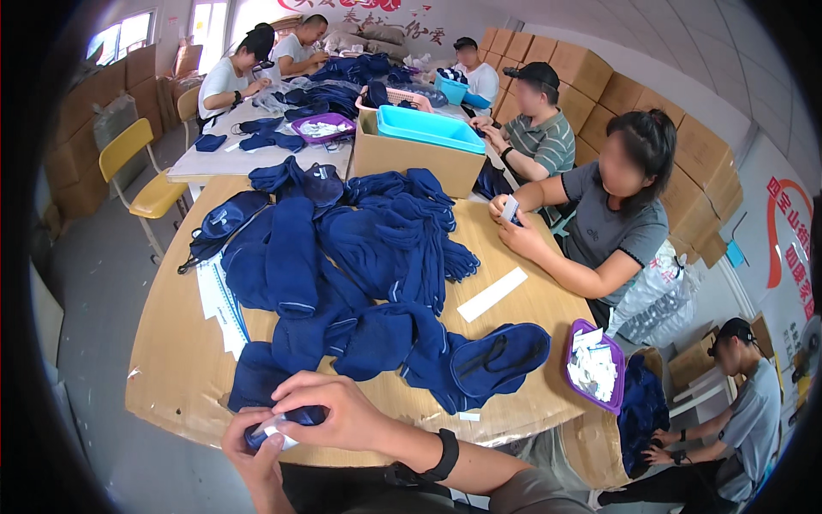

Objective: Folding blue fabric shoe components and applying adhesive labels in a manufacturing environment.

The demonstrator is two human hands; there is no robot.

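Close to the table's near edge, both my hands are closed around a small dark blue cloth bundle (306, 415). My left hand (250, 450) grips its left end, with the thumb on a white strip (276, 428) wrapped against the cloth. From above, my right hand (342, 413) curls its fingers over the bundle and hides much of it. A dark band circles my right wrist. Just beyond my hands lie several dark blue knitted cloth pieces (368, 338) in a loose pile. One dark blue slipper-shaped piece (501, 360) rests on its right side.
White paper strips (492, 294) and printed sheets (221, 300) lie on the wooden table (171, 368). A purple basket of white labels (595, 368) stands at the right edge. A carton (411, 163) holds a blue tray (428, 128). Several co-workers sit around; the nearest person (616, 206) holds a white-labelled bundle.
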